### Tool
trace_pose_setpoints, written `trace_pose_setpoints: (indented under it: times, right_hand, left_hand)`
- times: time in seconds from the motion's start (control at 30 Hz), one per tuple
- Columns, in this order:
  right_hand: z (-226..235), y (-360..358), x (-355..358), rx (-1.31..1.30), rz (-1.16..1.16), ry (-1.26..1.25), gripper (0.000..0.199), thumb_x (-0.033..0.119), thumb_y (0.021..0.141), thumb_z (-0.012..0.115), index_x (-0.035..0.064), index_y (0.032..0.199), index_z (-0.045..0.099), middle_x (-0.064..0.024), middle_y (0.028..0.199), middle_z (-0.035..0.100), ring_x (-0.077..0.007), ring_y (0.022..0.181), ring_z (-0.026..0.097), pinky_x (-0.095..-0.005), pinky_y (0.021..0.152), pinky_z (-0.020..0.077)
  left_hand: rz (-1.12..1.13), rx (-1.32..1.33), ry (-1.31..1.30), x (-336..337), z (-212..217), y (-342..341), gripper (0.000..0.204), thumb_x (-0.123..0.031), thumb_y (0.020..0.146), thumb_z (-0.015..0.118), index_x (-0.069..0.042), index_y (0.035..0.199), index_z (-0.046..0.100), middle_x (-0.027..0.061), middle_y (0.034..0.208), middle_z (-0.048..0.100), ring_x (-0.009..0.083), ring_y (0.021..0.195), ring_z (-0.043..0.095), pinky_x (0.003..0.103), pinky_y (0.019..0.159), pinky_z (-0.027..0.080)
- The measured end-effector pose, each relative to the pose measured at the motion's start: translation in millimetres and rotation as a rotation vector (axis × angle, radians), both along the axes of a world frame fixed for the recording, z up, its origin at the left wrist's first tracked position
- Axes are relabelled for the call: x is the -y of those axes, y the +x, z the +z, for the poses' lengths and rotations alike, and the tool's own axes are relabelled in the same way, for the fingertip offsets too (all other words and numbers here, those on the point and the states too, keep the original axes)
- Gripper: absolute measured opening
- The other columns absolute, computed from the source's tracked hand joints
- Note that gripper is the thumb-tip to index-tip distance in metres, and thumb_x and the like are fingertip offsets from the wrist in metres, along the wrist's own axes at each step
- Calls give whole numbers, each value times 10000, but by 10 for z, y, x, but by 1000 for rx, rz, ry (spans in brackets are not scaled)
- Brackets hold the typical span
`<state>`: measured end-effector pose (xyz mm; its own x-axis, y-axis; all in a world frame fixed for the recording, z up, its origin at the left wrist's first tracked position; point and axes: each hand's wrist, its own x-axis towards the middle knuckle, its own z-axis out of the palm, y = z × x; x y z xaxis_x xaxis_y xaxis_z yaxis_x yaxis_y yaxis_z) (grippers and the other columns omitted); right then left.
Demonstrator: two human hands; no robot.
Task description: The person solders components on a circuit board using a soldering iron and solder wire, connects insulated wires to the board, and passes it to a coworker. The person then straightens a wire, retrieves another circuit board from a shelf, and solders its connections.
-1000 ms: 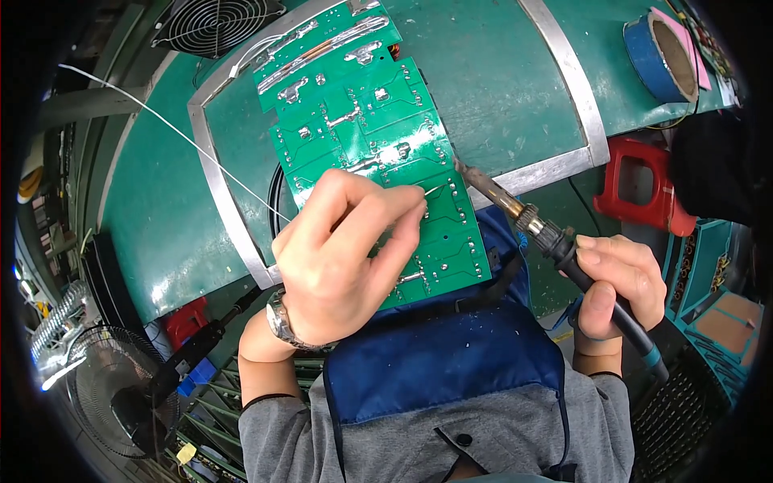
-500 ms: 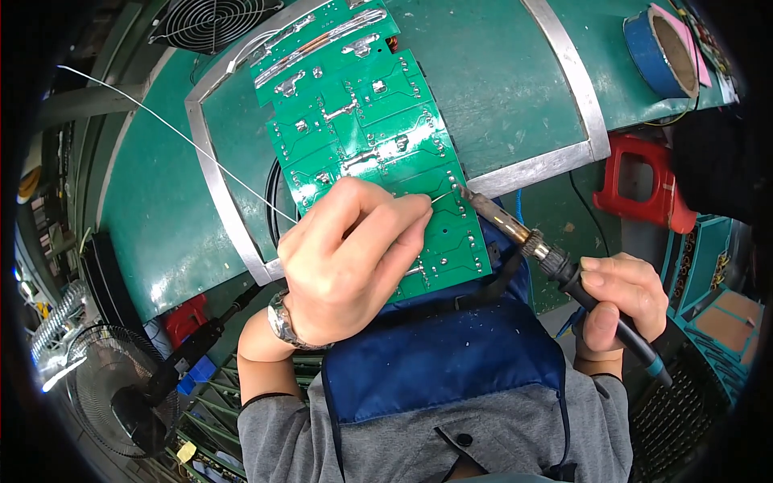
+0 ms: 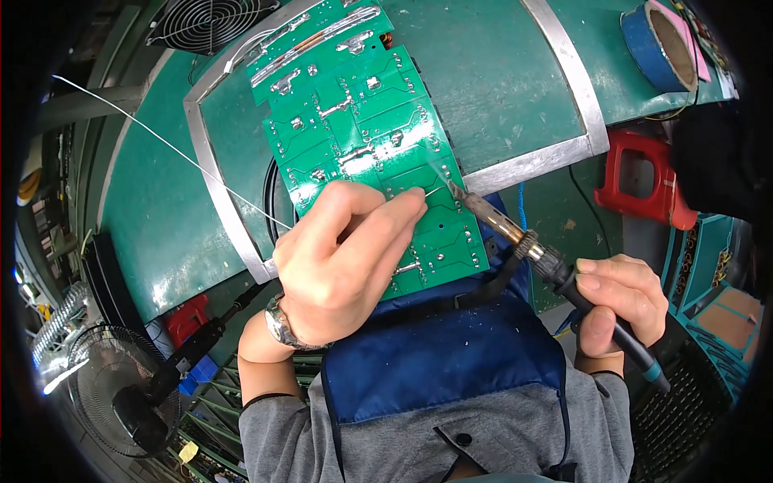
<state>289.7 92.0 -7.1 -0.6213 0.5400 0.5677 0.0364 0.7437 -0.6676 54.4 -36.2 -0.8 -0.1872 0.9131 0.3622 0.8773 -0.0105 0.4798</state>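
Observation:
A green circuit board (image 3: 451, 245) lies solder side up, partly over the table's near edge, with shiny solder joints across it. My left hand (image 3: 330, 253) is above its lower left part, thumb and fingers pinched on a thin solder wire (image 3: 241, 194). The wire's short end pokes out past the fingertips toward the board's right edge; its long tail runs up and left. In my right hand (image 3: 624, 306) is a soldering iron (image 3: 551, 266) with a black handle. Its tip meets the joints at the board's right edge, close to the wire end, and faint smoke rises there.
A metal strip frame (image 3: 576, 80) borders the green tabletop. A round fan grille (image 3: 211, 20) sits at the far left, a blue tape roll (image 3: 648, 50) far right. Beyond the near edge are a red plastic stool (image 3: 636, 181) on the right and a standing fan (image 3: 121, 390) on the left.
The board has shifted slightly left and up. Both hands moved a little left with it, and the iron tip remains at the right-edge joints. Smoke is now visible at the tip.

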Motion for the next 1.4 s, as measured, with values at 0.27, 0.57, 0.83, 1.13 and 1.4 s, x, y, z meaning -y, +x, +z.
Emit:
trace_pose_setpoints:
  times: [0.27,0.57,0.83,1.13,1.4]
  right_hand:
    - [18,178,58,24,-30,-39,240,281,862,666,42,842,680,-114,807,693,-149,554,607,-251,528,490]
    - [10,118,95,-14,76,3,189,218,847,678,31,863,705,-116,805,691,-140,469,592,-228,438,459]
    - [16,300,88,-36,17,-16,236,282,857,642,56,824,702,-87,788,688,-129,530,586,-219,473,457]
    - [17,311,138,-29,99,-23,214,240,850,657,31,835,700,-104,789,683,-135,498,601,-214,440,465]
    - [5,293,137,-46,163,50,214,190,843,641,-17,860,696,-131,782,673,-143,473,610,-208,390,463]
  left_hand:
    - [-52,43,-41,72,37,48,312,14,668,760,-30,972,706,40,766,528,161,624,573,282,499,456]
    - [-51,24,-99,55,31,113,297,39,682,785,-67,955,735,34,761,549,132,608,558,258,523,453]
    - [-84,66,-121,123,95,111,287,20,675,794,-76,940,738,33,747,553,143,612,569,263,523,458]
    - [-155,0,-146,128,87,170,301,10,656,800,-77,940,745,33,750,561,141,608,573,262,500,457]
    - [-143,-31,-104,123,47,170,318,2,657,807,-72,959,745,30,754,552,134,608,563,256,498,454]
